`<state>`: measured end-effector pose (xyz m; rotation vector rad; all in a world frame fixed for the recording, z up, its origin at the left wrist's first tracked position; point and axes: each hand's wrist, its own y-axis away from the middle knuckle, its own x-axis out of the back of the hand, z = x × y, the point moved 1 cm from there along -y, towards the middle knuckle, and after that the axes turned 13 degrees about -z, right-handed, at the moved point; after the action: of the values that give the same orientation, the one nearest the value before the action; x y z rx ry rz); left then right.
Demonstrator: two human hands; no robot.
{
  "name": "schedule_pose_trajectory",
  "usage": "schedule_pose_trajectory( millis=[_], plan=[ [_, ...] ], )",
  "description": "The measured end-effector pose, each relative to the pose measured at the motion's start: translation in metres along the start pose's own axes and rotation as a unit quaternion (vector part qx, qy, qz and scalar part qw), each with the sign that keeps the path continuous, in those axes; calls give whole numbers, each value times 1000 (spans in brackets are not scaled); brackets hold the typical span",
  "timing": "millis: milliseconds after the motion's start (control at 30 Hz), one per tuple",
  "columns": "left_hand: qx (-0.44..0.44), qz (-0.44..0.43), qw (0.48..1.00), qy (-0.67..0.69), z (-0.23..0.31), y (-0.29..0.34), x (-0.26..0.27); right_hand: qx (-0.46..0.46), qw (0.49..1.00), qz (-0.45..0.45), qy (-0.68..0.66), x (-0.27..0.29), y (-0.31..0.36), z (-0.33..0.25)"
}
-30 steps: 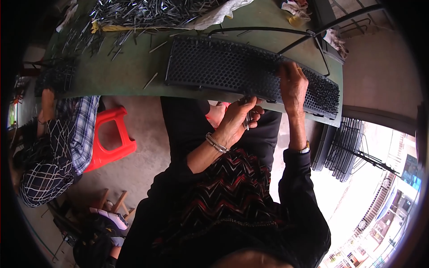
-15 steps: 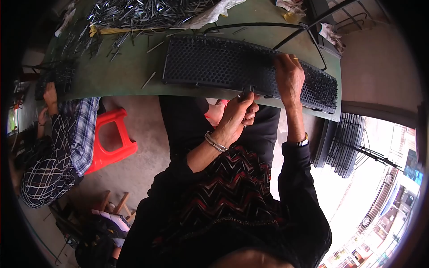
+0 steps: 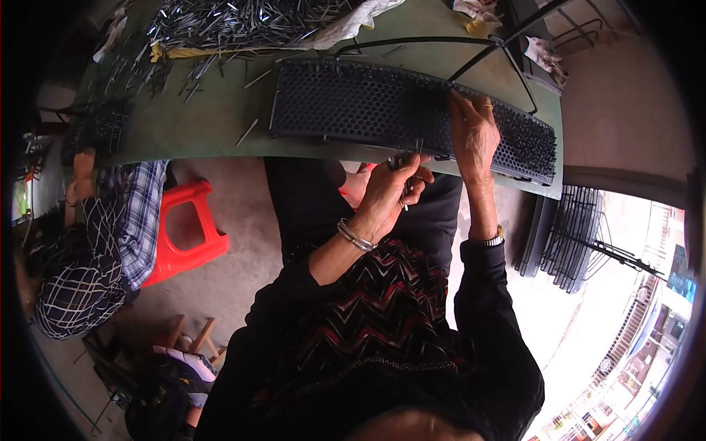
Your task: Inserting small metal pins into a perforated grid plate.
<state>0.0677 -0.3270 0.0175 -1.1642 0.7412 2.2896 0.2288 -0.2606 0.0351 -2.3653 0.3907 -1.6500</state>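
Note:
A long black tray full of round holes (image 3: 346, 103) lies on the green table in front of me. Thin dark pins (image 3: 533, 143) stand thickly in the holes at its right end. My left hand (image 3: 393, 189) is closed round several thin metal pins (image 3: 419, 145) by the tray's near edge, their tips poking out between the fingers. Over the tray, right of its middle, my right hand (image 3: 474, 132) has its fingertips pinched down at the holes. What those fingertips hold is hidden.
A pile of loose pins (image 3: 228, 26) lies on a pale sack at the far left. A black metal frame (image 3: 507, 48) leans over the tray's far side. On the left sit another person (image 3: 81, 272) and a red plastic stool (image 3: 187, 231). Dark slatted racks (image 3: 570, 239) stand right of the table.
My right hand has dipped slightly and shifted a little left at the tray. My left hand's fingers have loosened a little around the pins and moved slightly right.

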Motion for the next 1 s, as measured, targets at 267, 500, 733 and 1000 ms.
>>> schedule_pose_trajectory(
  millis=[267,500,733,1000],
  plan=[
    [17,-4,999,-34,1,-2,-6,78,996,16,42,-8,0,5],
    [-9,25,1000,-8,4,3,-4,-55,896,-280,-340,31,25,-13],
    [-5,45,999,-16,1,-3,-7,61,892,-306,-328,36,32,-13],
    [-4,81,996,-21,3,-3,-2,-59,861,-232,-449,41,21,-19]
  ],
)
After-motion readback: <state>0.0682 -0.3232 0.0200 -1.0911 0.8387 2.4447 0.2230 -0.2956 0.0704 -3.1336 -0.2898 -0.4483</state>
